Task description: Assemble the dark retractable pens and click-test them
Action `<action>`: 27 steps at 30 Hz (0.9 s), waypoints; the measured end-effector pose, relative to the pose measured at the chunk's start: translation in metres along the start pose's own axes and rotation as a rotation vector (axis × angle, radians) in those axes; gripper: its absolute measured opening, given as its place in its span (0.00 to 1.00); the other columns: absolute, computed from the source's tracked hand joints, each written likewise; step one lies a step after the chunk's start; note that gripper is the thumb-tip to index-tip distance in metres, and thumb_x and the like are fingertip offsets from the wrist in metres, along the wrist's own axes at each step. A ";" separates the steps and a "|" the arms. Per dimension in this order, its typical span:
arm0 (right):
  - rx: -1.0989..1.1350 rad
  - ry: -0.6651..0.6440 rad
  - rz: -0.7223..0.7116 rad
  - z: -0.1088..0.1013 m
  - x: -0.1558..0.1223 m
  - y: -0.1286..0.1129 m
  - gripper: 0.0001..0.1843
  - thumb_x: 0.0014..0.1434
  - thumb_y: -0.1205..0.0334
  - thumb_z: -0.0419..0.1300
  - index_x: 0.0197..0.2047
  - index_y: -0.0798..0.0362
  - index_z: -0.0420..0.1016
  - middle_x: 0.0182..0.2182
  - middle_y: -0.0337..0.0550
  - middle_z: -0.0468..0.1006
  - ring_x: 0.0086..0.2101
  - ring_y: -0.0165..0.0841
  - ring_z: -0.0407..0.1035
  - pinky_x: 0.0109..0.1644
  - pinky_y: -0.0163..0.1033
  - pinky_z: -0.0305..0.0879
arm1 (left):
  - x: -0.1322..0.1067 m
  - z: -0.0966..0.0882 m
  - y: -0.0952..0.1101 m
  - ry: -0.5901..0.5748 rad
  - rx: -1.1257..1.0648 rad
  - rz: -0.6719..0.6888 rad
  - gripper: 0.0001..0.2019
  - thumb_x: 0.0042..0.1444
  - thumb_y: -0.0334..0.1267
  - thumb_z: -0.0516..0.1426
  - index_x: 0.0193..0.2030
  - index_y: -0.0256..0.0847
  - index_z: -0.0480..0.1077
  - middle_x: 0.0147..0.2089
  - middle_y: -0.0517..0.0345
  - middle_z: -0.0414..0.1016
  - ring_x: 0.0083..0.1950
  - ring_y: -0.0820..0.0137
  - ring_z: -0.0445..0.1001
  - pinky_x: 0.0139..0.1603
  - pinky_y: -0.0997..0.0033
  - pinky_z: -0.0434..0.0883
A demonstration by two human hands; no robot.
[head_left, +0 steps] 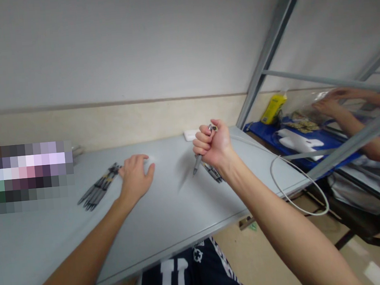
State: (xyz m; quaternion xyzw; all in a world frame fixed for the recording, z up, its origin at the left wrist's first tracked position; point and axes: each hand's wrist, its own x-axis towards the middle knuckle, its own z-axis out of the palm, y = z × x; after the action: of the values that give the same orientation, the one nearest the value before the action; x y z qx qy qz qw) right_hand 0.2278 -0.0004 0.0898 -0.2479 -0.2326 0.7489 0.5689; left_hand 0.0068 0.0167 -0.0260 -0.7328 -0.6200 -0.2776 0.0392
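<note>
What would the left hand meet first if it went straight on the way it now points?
Probably the cream wall strip behind the grey desk; no object shows between it and the left hand, though depth is hard to judge.

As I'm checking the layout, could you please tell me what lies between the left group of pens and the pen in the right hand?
The left hand, then light grey tabletop, in the head view.

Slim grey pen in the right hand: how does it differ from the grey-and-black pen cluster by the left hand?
The slim grey pen is held tilted in the right hand; the grey-and-black pen cluster lies on the pale grey tabletop. The pen is single, the cluster several together. Both show grey barrels.
</note>
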 end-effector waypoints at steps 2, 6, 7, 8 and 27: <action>-0.003 -0.008 0.002 0.000 -0.001 -0.001 0.24 0.57 0.44 0.42 0.16 0.50 0.44 0.11 0.28 0.39 0.14 0.24 0.32 0.14 0.30 0.34 | 0.000 0.001 0.000 -0.016 0.010 0.001 0.14 0.58 0.43 0.49 0.47 0.40 0.66 0.50 0.45 0.70 0.52 0.51 0.65 0.47 0.51 0.62; -0.035 -0.017 0.021 0.000 -0.002 -0.001 0.22 0.58 0.52 0.42 0.16 0.50 0.44 0.11 0.28 0.38 0.13 0.24 0.31 0.14 0.30 0.33 | 0.000 0.004 -0.002 -0.061 -0.011 -0.005 0.14 0.58 0.44 0.49 0.46 0.41 0.66 0.49 0.46 0.71 0.52 0.52 0.65 0.47 0.50 0.62; -0.037 -0.027 0.023 0.000 -0.002 -0.001 0.22 0.58 0.54 0.42 0.16 0.50 0.43 0.11 0.28 0.38 0.13 0.24 0.31 0.14 0.30 0.33 | 0.001 0.005 -0.003 -0.083 -0.049 -0.002 0.13 0.58 0.44 0.49 0.45 0.41 0.66 0.48 0.47 0.71 0.51 0.54 0.66 0.48 0.51 0.62; -0.033 -0.041 0.023 0.001 -0.002 -0.001 0.22 0.58 0.53 0.42 0.16 0.50 0.43 0.11 0.28 0.38 0.14 0.24 0.31 0.14 0.30 0.34 | 0.001 0.006 -0.004 -0.104 -0.096 0.004 0.13 0.58 0.44 0.49 0.44 0.41 0.66 0.48 0.48 0.71 0.51 0.55 0.67 0.48 0.53 0.63; -0.002 -0.045 -0.053 -0.001 -0.008 -0.006 0.24 0.59 0.49 0.40 0.16 0.50 0.44 0.11 0.29 0.40 0.13 0.23 0.33 0.14 0.30 0.35 | 0.002 0.006 -0.003 -0.212 -0.154 0.039 0.10 0.57 0.43 0.50 0.41 0.42 0.66 0.45 0.52 0.74 0.50 0.57 0.68 0.47 0.54 0.61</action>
State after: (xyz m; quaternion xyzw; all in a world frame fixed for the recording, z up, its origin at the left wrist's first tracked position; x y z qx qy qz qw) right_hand 0.2350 -0.0061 0.0935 -0.2255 -0.2524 0.7386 0.5830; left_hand 0.0058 0.0214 -0.0308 -0.7708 -0.5831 -0.2447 -0.0776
